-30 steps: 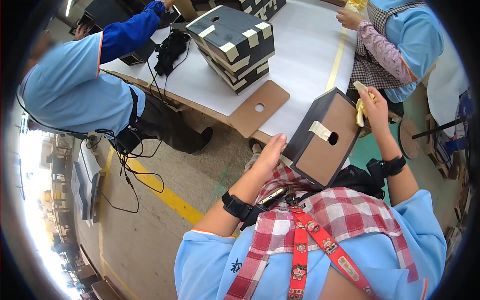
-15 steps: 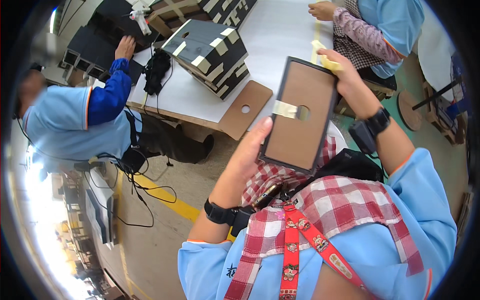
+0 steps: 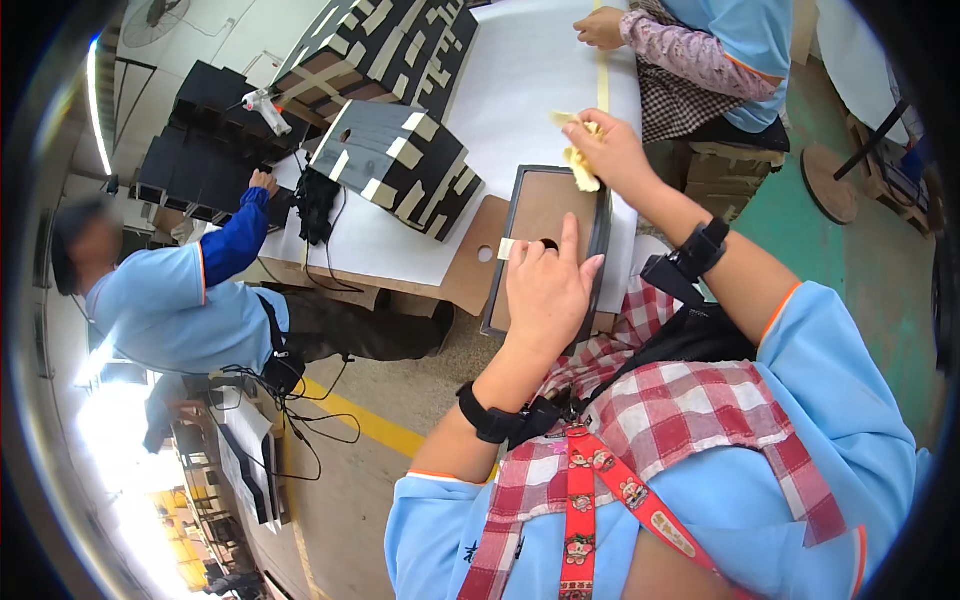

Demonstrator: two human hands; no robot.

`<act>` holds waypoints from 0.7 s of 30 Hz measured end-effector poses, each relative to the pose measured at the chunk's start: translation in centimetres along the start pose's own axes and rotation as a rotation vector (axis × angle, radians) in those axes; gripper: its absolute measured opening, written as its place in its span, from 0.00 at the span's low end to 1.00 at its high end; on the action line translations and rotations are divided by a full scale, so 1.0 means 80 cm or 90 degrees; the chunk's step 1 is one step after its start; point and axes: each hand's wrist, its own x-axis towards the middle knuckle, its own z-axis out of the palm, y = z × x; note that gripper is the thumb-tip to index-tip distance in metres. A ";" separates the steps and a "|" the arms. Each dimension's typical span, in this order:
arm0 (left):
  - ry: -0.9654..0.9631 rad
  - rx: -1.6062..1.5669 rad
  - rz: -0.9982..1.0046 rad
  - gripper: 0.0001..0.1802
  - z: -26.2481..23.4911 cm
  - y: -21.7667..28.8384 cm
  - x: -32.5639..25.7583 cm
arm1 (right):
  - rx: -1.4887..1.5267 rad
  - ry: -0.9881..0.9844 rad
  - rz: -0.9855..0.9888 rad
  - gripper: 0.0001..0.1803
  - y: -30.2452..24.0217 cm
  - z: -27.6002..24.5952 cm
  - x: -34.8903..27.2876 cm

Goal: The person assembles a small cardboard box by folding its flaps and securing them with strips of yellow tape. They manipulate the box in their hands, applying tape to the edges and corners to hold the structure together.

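Far left: a co-worker in a light blue top [image 3: 165,310] sits beside the table [image 3: 520,90], one dark blue sleeve [image 3: 235,240] reaching up to its edge. Black boxes [image 3: 195,150] are stacked at that corner, with a white glue gun [image 3: 262,105] lying near them.

Left of centre on the table: a stack of dark flat box blanks with pale tape strips [image 3: 395,165], tilted, and a second larger stack [image 3: 375,50] behind it. A brown cardboard panel with a round hole [image 3: 478,262] sticks out over the table's near edge, just beside your work.

Centre: your left hand [image 3: 545,285] lies flat on the brown face of the dark-rimmed box [image 3: 545,215], which rests against the near edge of the table. Fingers spread and pressing, not gripping; the index finger [image 3: 568,235] points up beside a small dark hole in the face. A pale tape tab [image 3: 508,248] sits at the box's left rim, touching your hand.

Right of centre: your right hand [image 3: 610,155] is at the box's upper right corner, fingers closed on a yellow cloth [image 3: 578,160] held against the rim.

Upper right: another person in a patterned sleeve [image 3: 680,55] rests a hand [image 3: 598,28] on the table.
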 end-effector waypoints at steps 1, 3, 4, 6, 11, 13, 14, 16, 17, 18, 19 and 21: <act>0.003 -0.074 -0.042 0.24 -0.001 -0.003 0.004 | -0.012 -0.016 -0.023 0.14 0.006 0.002 -0.002; 0.003 -0.218 -0.129 0.24 -0.011 -0.020 0.011 | 0.159 0.029 0.025 0.13 0.004 0.011 -0.002; -0.037 -0.558 -0.314 0.25 -0.020 -0.028 0.015 | 0.244 0.052 0.048 0.13 0.003 0.013 0.000; 0.060 -0.929 -0.345 0.29 -0.046 -0.044 0.019 | 0.276 0.078 0.140 0.14 0.005 0.004 0.007; -0.054 -1.233 -0.321 0.33 -0.077 -0.082 0.001 | 0.209 0.019 0.095 0.13 -0.006 -0.011 -0.003; -0.105 -1.125 -0.294 0.33 -0.087 -0.093 -0.008 | -0.046 -0.026 -0.079 0.11 -0.029 -0.009 -0.023; -0.129 -1.108 -0.320 0.33 -0.087 -0.102 -0.010 | -0.061 -0.068 -0.165 0.10 -0.037 -0.001 -0.032; -0.105 -1.119 -0.380 0.33 -0.090 -0.108 -0.010 | -0.080 -0.203 -0.214 0.10 -0.044 0.009 -0.053; -0.092 -1.121 -0.407 0.33 -0.094 -0.110 -0.009 | -0.084 -0.295 -0.181 0.10 -0.047 0.011 -0.062; -0.115 -1.157 -0.360 0.30 -0.092 -0.124 -0.018 | -0.195 -0.341 -0.264 0.10 -0.035 0.014 -0.068; -0.078 -1.132 -0.392 0.29 -0.093 -0.130 -0.025 | -0.292 -0.349 -0.408 0.10 -0.029 0.016 -0.075; -0.002 -1.082 -0.461 0.28 -0.094 -0.137 -0.046 | -0.349 -0.326 -0.375 0.09 -0.030 0.015 -0.080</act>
